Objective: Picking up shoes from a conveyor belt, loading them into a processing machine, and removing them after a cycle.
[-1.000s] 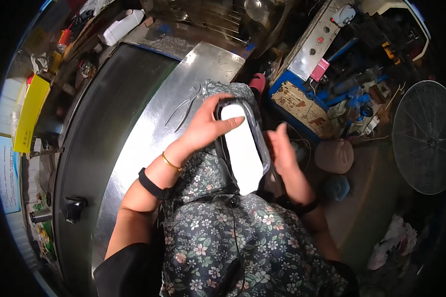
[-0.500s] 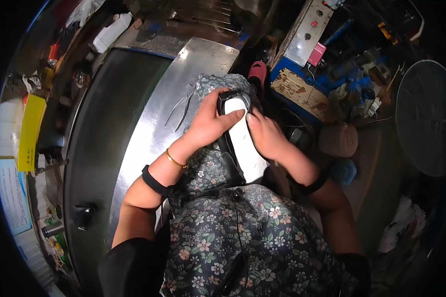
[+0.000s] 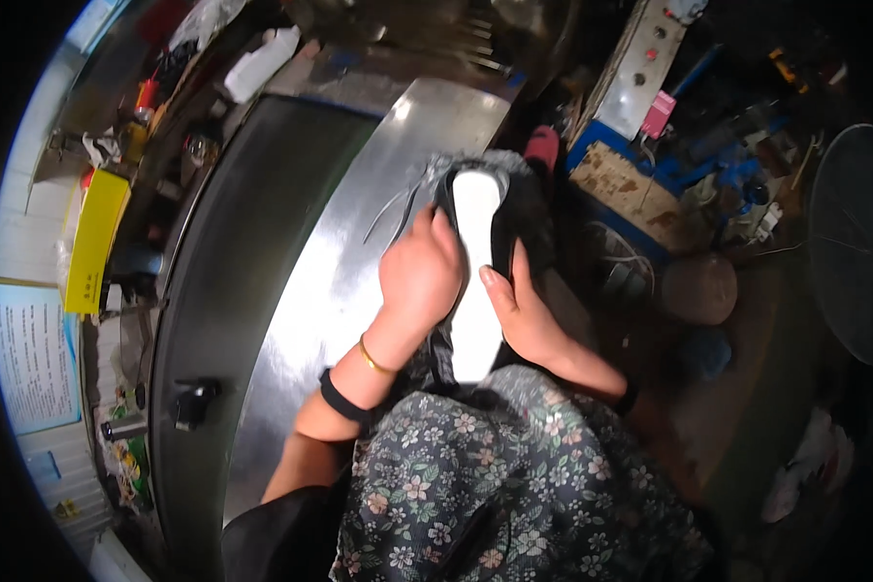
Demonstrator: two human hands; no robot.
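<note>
The left hand (image 3: 419,276) is pressing down, fingers curled, on the dark upper of a shoe (image 3: 477,252) that is lying sole-up at the near right edge of the steel table (image 3: 339,281), seemingly pinning it so it cannot slide. The right hand (image 3: 519,315) is cupping the shoe's right side, thumb resting along the white sole (image 3: 476,291), steadying it from that flank; grey laces are trailing onto the table
</note>
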